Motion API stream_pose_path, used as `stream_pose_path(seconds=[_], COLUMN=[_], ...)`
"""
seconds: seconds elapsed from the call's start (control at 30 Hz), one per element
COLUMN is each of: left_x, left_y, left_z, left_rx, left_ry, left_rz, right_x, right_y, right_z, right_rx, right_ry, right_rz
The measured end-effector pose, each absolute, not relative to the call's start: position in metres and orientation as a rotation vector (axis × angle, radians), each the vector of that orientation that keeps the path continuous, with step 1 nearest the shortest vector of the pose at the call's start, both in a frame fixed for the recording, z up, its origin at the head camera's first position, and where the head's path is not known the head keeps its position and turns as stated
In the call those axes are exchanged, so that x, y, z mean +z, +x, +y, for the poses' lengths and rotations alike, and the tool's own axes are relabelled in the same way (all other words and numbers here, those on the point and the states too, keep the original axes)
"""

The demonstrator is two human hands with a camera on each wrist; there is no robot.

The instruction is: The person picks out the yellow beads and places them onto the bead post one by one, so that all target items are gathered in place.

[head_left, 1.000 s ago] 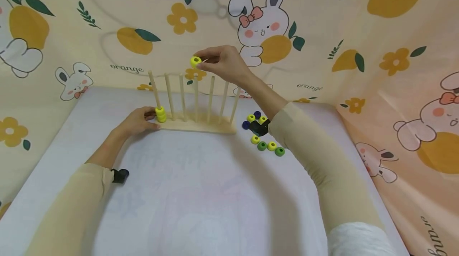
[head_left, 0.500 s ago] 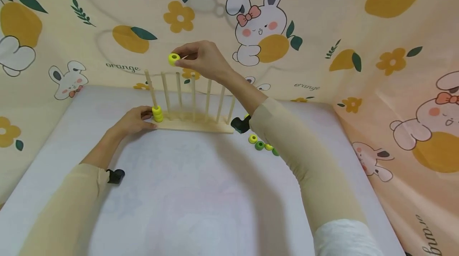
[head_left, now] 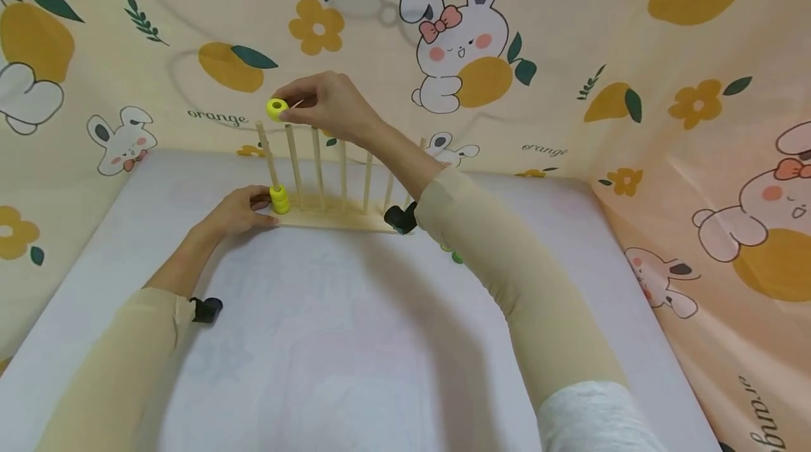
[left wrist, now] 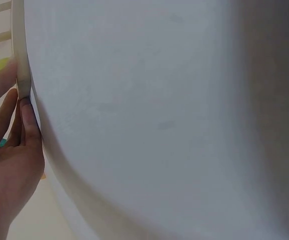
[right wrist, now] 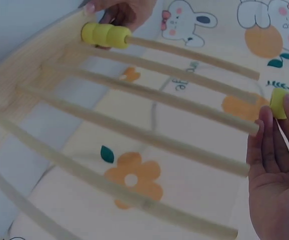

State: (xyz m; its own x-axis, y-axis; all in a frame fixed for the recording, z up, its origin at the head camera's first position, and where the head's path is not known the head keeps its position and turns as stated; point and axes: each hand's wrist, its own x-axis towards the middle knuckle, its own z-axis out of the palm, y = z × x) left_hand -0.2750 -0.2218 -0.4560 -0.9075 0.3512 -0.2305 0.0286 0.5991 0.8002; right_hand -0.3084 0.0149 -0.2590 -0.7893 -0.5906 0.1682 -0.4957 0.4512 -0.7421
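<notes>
A wooden peg rack [head_left: 342, 220] with a row of upright pegs stands on the table. Three yellow beads [head_left: 279, 200] are stacked at the bottom of its leftmost peg. At that end, my left hand [head_left: 237, 211] holds the base; in the left wrist view, its fingers [left wrist: 30, 122] curl at the corner of the wood. My right hand [head_left: 332, 103] pinches another yellow bead [head_left: 277, 109] between thumb and fingers, hole facing up. This bead hangs just above and slightly right of the leftmost peg's tip, apart from it in the right wrist view.
A green bead [head_left: 457, 257] peeks out beside the right sleeve, which hides other beads. Dark wrist cameras [head_left: 402, 218] are strapped to both wrists. Behind the white table [head_left: 355, 339] hangs a printed cloth [head_left: 374, 51].
My right hand has carried the yellow bead leftward over the pegs to the leftmost one. The left hand stays at the base. The forearm now covers most of the loose beads.
</notes>
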Motion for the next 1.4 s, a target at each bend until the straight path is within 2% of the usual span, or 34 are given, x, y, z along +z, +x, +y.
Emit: stream_pose_path(seconds=[0.33,1.4], left_x=[-0.451,-0.455], left_y=[-0.271,-0.276], left_z=[-0.222,-0.222], left_rx=[1.210,1.184], left_ry=[0.329,0.326], left_rz=[2.465,2.473], right_x=[-0.259,-0.270], right_y=[-0.306,-0.311], right_z=[-0.004,-0.013], right_rx=[-1.151,-1.034], right_ry=[-1.054,-0.958], right_rz=[2.588,2.589])
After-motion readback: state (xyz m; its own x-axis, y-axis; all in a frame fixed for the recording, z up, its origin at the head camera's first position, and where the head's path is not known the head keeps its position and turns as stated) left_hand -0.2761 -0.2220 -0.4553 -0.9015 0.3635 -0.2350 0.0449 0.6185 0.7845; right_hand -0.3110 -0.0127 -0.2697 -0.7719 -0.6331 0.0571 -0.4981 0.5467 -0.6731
